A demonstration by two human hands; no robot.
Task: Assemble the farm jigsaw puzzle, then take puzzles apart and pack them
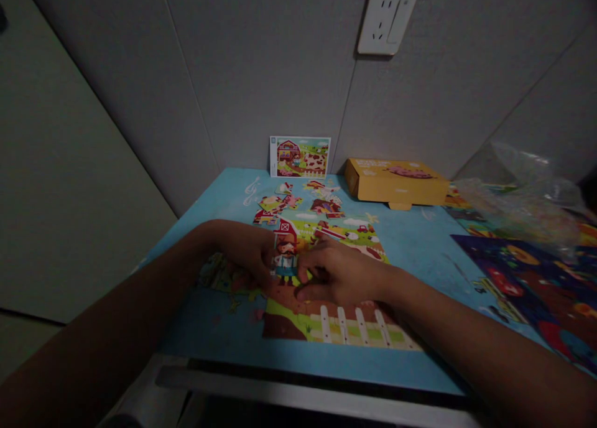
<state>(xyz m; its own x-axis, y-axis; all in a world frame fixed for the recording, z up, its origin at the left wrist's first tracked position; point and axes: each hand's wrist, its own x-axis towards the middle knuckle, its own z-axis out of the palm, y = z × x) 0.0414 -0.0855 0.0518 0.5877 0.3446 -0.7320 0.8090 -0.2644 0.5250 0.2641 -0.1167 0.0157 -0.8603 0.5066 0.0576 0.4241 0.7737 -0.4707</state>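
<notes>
A partly assembled jigsaw puzzle (342, 319) of a farm scene lies on the blue tabletop. Its fence, field and a farmer figure (285, 263) show between my hands. At the puzzle's left edge is my left hand (247, 251), its fingers curled down; whatever they pinch is hidden in shadow. My right hand (342, 269) rests over the middle of the puzzle, just right of the farmer. Its fingers are bent, with a gap between index finger and thumb, and nothing visible in them. Loose puzzle pieces (326, 205) lie beyond the puzzle, and more (270, 209) behind my left hand.
A picture card (301, 157) of the farm leans on the wall at the back. Right of it lies a yellow box (396, 182). Clear plastic wrapping (527, 198) and a dark printed sheet (522, 279) are at the right. The table's front edge (303, 369) is near me.
</notes>
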